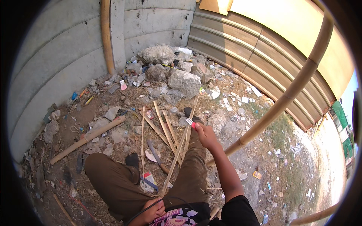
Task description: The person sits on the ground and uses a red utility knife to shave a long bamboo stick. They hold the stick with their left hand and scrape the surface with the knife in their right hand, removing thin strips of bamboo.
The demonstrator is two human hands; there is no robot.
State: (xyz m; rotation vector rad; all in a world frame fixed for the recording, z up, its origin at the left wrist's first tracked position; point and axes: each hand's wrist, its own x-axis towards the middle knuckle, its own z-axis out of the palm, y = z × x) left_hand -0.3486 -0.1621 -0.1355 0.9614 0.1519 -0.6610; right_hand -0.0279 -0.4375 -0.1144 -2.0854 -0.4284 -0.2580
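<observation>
While I'm sat on the littered ground, my right hand (205, 135) has its fingers wrapped around a small red-handled knife (190, 123) against a long bamboo strip (180, 147) lying along my right leg; left hand (152, 211) grips the strip's near end at my lap.

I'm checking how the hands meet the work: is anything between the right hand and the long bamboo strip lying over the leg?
Nothing visible. The right hand already rests against the bamboo strip near its upper part, holding a small red-and-white tool to it. The left hand grips the strip's lower end.
</observation>
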